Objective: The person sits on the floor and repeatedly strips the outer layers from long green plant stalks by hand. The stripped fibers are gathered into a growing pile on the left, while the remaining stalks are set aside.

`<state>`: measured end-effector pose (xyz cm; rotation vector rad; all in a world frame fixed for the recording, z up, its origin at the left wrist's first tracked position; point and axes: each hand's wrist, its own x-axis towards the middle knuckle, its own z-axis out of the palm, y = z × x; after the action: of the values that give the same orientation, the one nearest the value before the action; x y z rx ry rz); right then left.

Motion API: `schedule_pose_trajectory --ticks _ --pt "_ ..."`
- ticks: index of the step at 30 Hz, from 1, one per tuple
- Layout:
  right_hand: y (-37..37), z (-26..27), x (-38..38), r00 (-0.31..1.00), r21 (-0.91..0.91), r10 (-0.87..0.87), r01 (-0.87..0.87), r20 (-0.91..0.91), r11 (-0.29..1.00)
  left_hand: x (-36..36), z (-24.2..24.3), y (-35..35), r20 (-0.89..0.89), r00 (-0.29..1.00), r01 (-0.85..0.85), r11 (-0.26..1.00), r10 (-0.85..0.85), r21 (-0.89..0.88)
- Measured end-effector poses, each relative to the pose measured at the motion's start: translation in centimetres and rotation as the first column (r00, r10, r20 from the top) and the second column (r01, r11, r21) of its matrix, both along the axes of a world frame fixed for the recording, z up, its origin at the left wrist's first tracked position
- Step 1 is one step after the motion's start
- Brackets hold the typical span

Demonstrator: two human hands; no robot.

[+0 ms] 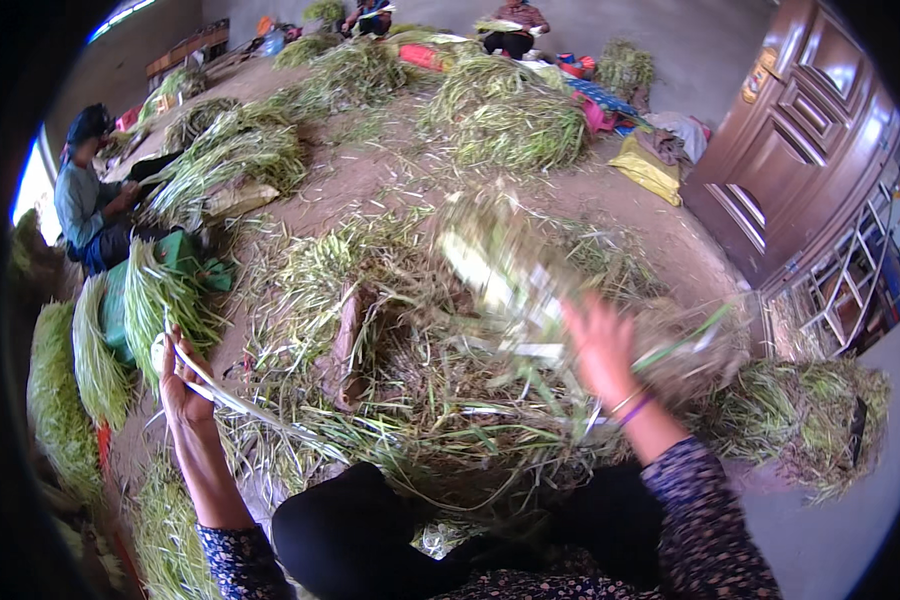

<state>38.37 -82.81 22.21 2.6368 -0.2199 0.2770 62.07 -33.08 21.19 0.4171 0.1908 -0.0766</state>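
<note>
My left hand [187, 386] grips a long, pale plant stalk [266, 416], which trails down to the right from my fingers. A white, rounded end [159, 352] shows beside the fingertips. Over on the right, my right hand [600, 341] is blurred by motion, with a bracelet and a purple band on its wrist. Next to its fingers is a blurred bunch of pale stalks and leaves [487, 277]; whether the hand grips it I cannot tell. Below both lies a broad heap of cut green and dry stalks [450, 424], in front of my knees.
A person [90, 195] sits at the left by a green sack [172, 255] draped with pale stalk bundles [154, 292]. Two people [516, 30] work at the back. Leafy piles [510, 120] cover the floor. A brown door [787, 135] and a yellow sack [647, 169] stand right.
</note>
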Motion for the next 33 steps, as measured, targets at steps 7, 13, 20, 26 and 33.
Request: schedule_pose_trajectory --ticks 7,13,20,26,33 --pt "6.9 -8.7 -5.3 0.843 0.841 0.389 0.130 -0.373 0.525 4.0 4.8 -6.8 0.186 0.906 0.337 0.914 -0.380 0.225" --pt "-2.7 -2.5 -0.2 0.937 0.732 -0.189 0.348 -0.294 0.586 3.6 8.3 -14.2 0.117 0.945 0.255 0.911 -0.306 0.323" --pt "-1.5 -11.3 -10.0 0.704 0.522 -0.468 0.710 -0.534 0.473 0.6 0.6 -21.1 0.043 0.926 0.374 0.927 -0.376 0.041" --pt "1.8 -7.3 -7.2 0.749 0.655 -0.493 0.646 -0.443 0.393 -0.3 0.0 -21.2 -0.113 0.959 0.258 0.966 -0.259 -0.025" --pt "-13.9 16.0 -9.1 0.743 0.710 -0.400 -0.141 0.537 0.690 -0.9 0.1 -23.1 -0.025 0.950 0.313 0.950 -0.313 0.000"
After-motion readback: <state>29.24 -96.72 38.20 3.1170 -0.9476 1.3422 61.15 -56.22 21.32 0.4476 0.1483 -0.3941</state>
